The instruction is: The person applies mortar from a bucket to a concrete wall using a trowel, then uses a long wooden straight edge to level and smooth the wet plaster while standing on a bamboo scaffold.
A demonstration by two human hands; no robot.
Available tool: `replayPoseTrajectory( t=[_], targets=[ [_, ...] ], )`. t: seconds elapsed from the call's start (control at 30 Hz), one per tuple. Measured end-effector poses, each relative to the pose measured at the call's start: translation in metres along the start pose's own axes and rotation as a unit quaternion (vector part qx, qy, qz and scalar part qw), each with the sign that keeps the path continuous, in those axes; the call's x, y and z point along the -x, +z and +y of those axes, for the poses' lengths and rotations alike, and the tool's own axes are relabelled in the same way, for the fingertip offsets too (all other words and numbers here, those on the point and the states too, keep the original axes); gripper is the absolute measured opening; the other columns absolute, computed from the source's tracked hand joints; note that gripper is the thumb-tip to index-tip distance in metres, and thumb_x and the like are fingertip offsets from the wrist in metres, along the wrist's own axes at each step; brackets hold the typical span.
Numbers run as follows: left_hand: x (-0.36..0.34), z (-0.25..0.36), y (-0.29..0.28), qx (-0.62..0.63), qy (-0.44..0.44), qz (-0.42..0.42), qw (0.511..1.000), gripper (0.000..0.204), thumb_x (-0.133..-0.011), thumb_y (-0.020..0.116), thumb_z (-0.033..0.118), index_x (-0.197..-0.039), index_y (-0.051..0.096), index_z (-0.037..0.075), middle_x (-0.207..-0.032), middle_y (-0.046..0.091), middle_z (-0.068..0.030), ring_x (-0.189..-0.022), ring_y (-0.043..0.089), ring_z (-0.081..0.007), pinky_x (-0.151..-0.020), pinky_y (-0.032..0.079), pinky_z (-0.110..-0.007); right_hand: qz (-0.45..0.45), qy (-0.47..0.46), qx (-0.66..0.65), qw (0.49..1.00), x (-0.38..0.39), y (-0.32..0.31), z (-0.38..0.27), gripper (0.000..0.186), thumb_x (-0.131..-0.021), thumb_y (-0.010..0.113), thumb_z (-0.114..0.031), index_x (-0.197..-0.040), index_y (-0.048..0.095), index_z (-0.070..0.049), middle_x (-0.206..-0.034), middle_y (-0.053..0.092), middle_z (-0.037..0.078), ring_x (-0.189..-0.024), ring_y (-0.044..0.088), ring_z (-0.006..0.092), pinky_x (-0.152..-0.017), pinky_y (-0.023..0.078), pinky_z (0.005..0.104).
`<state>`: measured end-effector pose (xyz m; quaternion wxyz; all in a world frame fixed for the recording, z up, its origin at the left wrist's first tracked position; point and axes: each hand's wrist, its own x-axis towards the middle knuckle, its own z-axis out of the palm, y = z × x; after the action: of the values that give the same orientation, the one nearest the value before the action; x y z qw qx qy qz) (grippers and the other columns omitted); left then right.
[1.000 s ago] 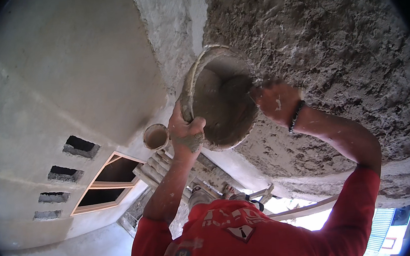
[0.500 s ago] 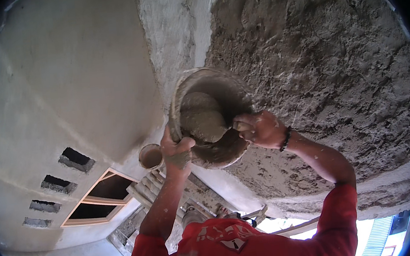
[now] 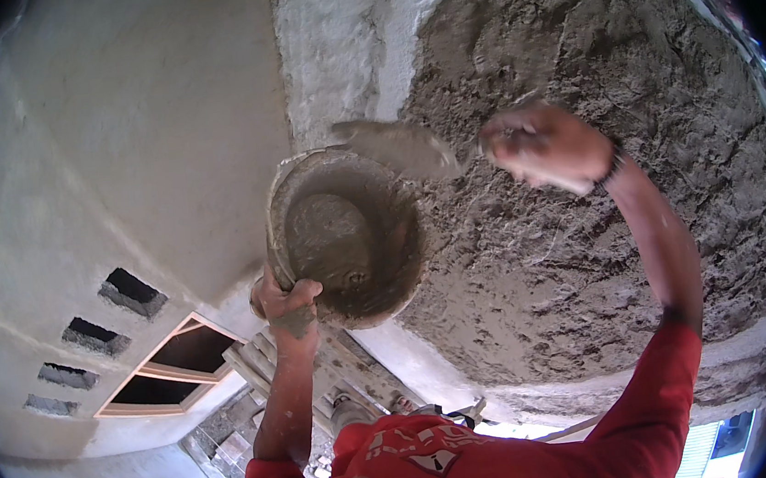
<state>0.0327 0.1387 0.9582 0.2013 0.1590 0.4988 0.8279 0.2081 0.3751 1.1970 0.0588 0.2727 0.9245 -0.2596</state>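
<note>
One bucket, lower-left rim clamped in the L hand, is mouth-on to view, prob. for easy access. Blurred R hand is closed round the trowel, blade near far rim. Rough wall is v. close, apparently for a short reach.

Dim, soft light overall; the gap at lower centre-right burns out to white, with more brightness at lower right; the smooth wall at left is a muted, even grey; shadow darkens the right side inside the bucket; motion blur smears the right hand and trowel; fisheye distortion bows straight edges; black vignetting fills the corners, with bluish fringing at far right.
</note>
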Motion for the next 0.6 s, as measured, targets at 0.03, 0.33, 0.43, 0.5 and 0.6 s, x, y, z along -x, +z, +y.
replayPoseTrajectory(
  t=[0.03,0.33,0.43,0.5,0.6],
  targets=[
    [0.0,-0.004,0.005,0.013,0.005,-0.001,1.0,0.052,-0.058,0.057,0.003,-0.11,0.054,-0.004,-0.091,0.061,-0.004,-0.08,0.056,-0.0126,-0.072,0.045,-0.023,0.066,0.032,0.005,0.997,-0.02,-0.006,0.015,0.022,-0.093,0.051,-0.016,-0.109,0.06,-0.004,-0.102,0.062,0.02,-0.084,0.064,0.0202,-0.066,0.057,0.029],
    [0.005,-0.018,0.002,-0.007,-0.054,-0.017,0.998,0.053,-0.061,0.056,0.005,-0.113,0.053,-0.002,-0.092,0.059,-0.0026,-0.072,0.051,-0.0093,-0.065,0.04,-0.022,0.308,-0.029,0.177,0.935,0.003,-0.059,0.02,0.032,-0.094,0.048,-0.035,-0.109,0.06,-0.01,-0.088,0.065,0.007,-0.06,0.058,0.0106,-0.053,0.05,0.0219],
    [0.007,-0.006,0.012,-0.046,-0.05,-0.041,0.997,0.055,-0.061,0.055,0.006,-0.115,0.052,-0.004,-0.097,0.06,-0.0042,-0.082,0.056,-0.0123,-0.077,0.045,-0.024,0.122,-0.131,0.167,0.97,-0.005,0.0,0.04,0.03,-0.095,0.047,-0.03,-0.111,0.058,-0.008,-0.091,0.065,0.009,-0.066,0.061,0.0127,-0.055,0.052,0.0249],
    [0.006,-0.011,0.025,-0.035,-0.032,-0.061,0.997,0.055,-0.062,0.055,0.006,-0.116,0.052,-0.004,-0.096,0.06,-0.0042,-0.082,0.056,-0.0125,-0.077,0.046,-0.025,0.052,-0.119,0.068,0.989,-0.008,0.048,0.053,0.021,-0.094,0.049,-0.019,-0.108,0.057,-0.007,-0.098,0.065,0.009,-0.073,0.063,0.0174,-0.058,0.055,0.0291],
    [0.003,-0.028,0.036,-0.015,0.008,-0.075,0.997,0.053,-0.062,0.054,0.007,-0.114,0.052,-0.004,-0.095,0.06,-0.0062,-0.083,0.056,-0.0136,-0.079,0.046,-0.026,0.103,-0.065,0.345,0.931,-0.01,0.111,0.026,0.022,-0.093,0.048,-0.02,-0.107,0.057,-0.005,-0.099,0.065,0.012,-0.084,0.064,0.0227,-0.068,0.056,0.038]
  ],
)
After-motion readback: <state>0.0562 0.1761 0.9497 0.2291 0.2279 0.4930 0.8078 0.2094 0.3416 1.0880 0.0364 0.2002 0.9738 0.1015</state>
